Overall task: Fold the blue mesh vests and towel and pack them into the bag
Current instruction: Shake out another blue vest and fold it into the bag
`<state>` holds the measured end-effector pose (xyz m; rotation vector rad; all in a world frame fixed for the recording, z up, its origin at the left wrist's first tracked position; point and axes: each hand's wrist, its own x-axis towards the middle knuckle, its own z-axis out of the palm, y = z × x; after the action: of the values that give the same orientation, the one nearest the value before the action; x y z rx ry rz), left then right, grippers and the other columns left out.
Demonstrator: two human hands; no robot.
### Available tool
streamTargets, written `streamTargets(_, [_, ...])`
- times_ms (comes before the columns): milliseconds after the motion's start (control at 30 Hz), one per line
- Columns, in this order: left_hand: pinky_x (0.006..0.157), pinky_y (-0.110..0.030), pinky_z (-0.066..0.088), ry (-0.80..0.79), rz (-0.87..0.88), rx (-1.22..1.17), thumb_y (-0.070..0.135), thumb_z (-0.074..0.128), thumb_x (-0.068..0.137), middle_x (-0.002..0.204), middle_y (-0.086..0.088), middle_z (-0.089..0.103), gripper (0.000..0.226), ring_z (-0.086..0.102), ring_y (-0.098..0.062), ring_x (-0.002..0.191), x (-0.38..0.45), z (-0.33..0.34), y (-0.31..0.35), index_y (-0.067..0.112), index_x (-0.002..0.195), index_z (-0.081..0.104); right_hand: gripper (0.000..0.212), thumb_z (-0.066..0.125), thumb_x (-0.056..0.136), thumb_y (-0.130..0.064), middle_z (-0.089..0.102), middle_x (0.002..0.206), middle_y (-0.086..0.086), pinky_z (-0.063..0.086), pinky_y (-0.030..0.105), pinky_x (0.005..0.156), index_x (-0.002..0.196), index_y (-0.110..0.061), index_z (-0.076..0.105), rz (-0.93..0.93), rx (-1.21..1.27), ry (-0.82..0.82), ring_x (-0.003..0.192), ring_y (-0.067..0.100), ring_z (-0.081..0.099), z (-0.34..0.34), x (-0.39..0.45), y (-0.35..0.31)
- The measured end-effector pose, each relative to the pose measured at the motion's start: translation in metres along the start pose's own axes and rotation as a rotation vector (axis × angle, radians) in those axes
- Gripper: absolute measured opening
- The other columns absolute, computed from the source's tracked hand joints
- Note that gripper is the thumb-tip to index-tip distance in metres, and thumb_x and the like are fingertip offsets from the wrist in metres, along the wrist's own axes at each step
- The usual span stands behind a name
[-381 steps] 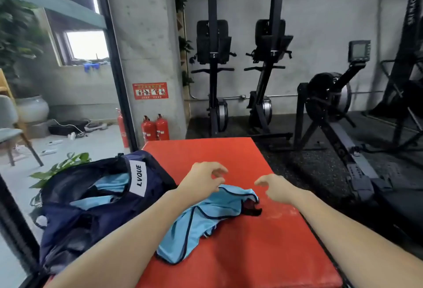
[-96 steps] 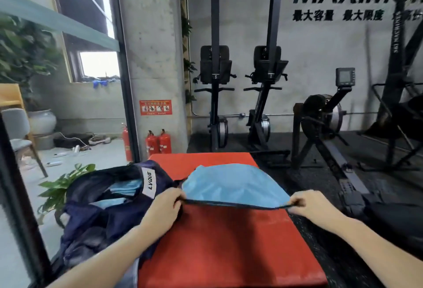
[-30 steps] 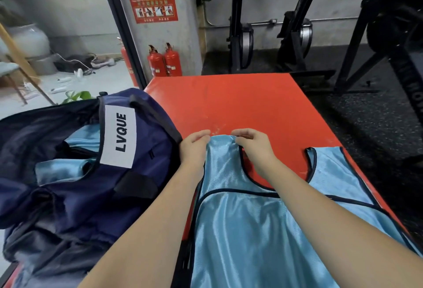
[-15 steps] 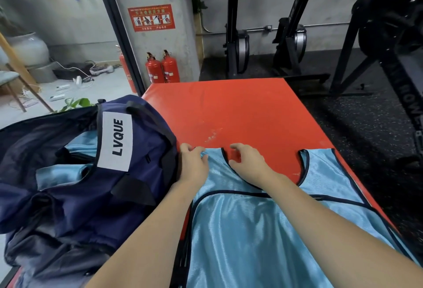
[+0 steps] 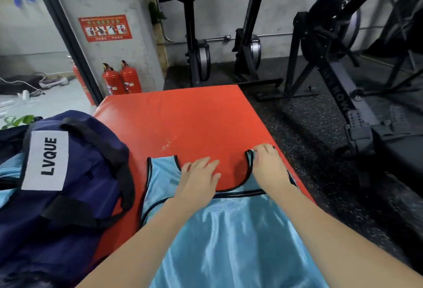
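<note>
A light blue mesh vest (image 5: 231,237) with dark trim lies spread flat on the red mat (image 5: 190,118), neck opening facing away from me. My left hand (image 5: 199,180) rests flat with straight fingers on the vest's left shoulder strap. My right hand (image 5: 266,168) lies on the right shoulder strap, fingertips at the strap's end. A navy bag (image 5: 68,196) with a white LVQUE label sits at the left; light blue fabric (image 5: 9,168) shows at its left edge.
The mat's right edge drops to dark rubber flooring (image 5: 309,132). A rowing machine (image 5: 338,77) stands to the right, two upright machines (image 5: 196,42) at the back wall. Two red fire extinguishers (image 5: 121,79) stand by a concrete pillar beyond the mat.
My hands moved apart from the left shoulder strap: the left slid onto that strap flat, the right crossed to the right strap. The vest now lies smoother and wider.
</note>
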<state>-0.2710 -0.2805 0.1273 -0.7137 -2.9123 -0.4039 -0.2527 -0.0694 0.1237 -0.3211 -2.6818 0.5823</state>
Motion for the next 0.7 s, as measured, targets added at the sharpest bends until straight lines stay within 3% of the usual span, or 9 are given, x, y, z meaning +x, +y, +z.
streamTargets(100, [0.120, -0.042, 0.010, 0.027, -0.152, 0.042, 0.047, 0.033, 0.104, 0.161, -0.004, 0.028, 0.052, 0.020, -0.020, 0.149, 0.004, 0.000, -0.005, 0.027, 0.152, 0.033, 0.041, 0.043, 0.096, -0.001, 0.052, 0.138, 0.008, 0.037, 0.034, 0.103, 0.133, -0.010, 0.055, -0.054, -0.077, -0.166, 0.125, 0.028, 0.049, 0.005, 0.000, 0.021])
streamTargets(200, [0.121, -0.048, 0.013, 0.085, -0.340, 0.094, 0.058, 0.028, 0.101, 0.163, -0.012, 0.021, 0.068, 0.015, -0.027, 0.151, 0.004, -0.004, -0.035, 0.016, 0.155, 0.024, 0.045, 0.031, 0.107, -0.033, 0.033, 0.158, -0.002, 0.019, 0.039, 0.120, 0.151, -0.025, 0.036, -0.139, -0.128, -0.270, 0.146, 0.025, 0.026, 0.013, -0.001, 0.027])
streamTargets(300, [0.122, -0.051, 0.005, -0.097, -0.436, 0.117, 0.077, 0.013, 0.091, 0.166, -0.011, 0.009, 0.088, 0.002, -0.026, 0.153, -0.002, -0.004, -0.068, 0.021, 0.159, 0.011, 0.060, 0.016, 0.103, -0.056, 0.007, 0.167, -0.007, 0.001, 0.045, 0.124, 0.158, -0.033, 0.012, -0.118, -0.212, -0.419, 0.153, 0.027, 0.002, 0.013, -0.002, 0.027])
streamTargets(433, [0.120, -0.055, -0.008, -0.236, -0.438, 0.138, 0.087, 0.002, 0.081, 0.166, -0.010, -0.010, 0.094, -0.014, -0.026, 0.152, -0.001, -0.004, -0.076, 0.033, 0.158, -0.005, 0.071, 0.006, 0.096, -0.067, -0.004, 0.167, -0.007, -0.005, 0.046, 0.123, 0.159, -0.034, 0.000, -0.128, -0.258, -0.476, 0.153, 0.027, -0.007, 0.010, 0.002, 0.027])
streamTargets(567, [0.118, -0.058, -0.011, -0.242, -0.429, 0.109, 0.086, 0.004, 0.082, 0.165, -0.012, -0.013, 0.090, -0.016, -0.029, 0.151, -0.010, -0.016, -0.070, 0.038, 0.157, -0.003, 0.067, 0.012, 0.100, -0.063, 0.002, 0.167, -0.004, -0.001, 0.044, 0.124, 0.159, -0.031, 0.006, -0.145, -0.218, -0.462, 0.153, 0.023, -0.002, 0.002, -0.001, 0.025])
streamTargets(633, [0.118, -0.057, -0.009, -0.217, -0.397, 0.111, 0.084, 0.009, 0.085, 0.165, -0.011, -0.010, 0.087, -0.013, -0.029, 0.152, -0.020, -0.023, -0.070, 0.036, 0.158, 0.002, 0.064, 0.019, 0.102, -0.060, 0.016, 0.165, -0.004, 0.007, 0.043, 0.124, 0.158, -0.028, 0.018, -0.169, -0.178, -0.400, 0.153, 0.021, 0.008, -0.006, -0.006, 0.020])
streamTargets(700, [0.120, -0.052, -0.001, -0.175, -0.338, 0.052, 0.079, 0.022, 0.090, 0.166, -0.008, 0.006, 0.083, 0.000, -0.024, 0.153, -0.033, -0.031, -0.071, 0.031, 0.158, 0.013, 0.060, 0.028, 0.102, -0.057, 0.037, 0.156, -0.003, 0.020, 0.040, 0.120, 0.151, -0.025, 0.036, -0.209, -0.126, -0.350, 0.148, 0.020, 0.024, -0.017, -0.013, 0.014])
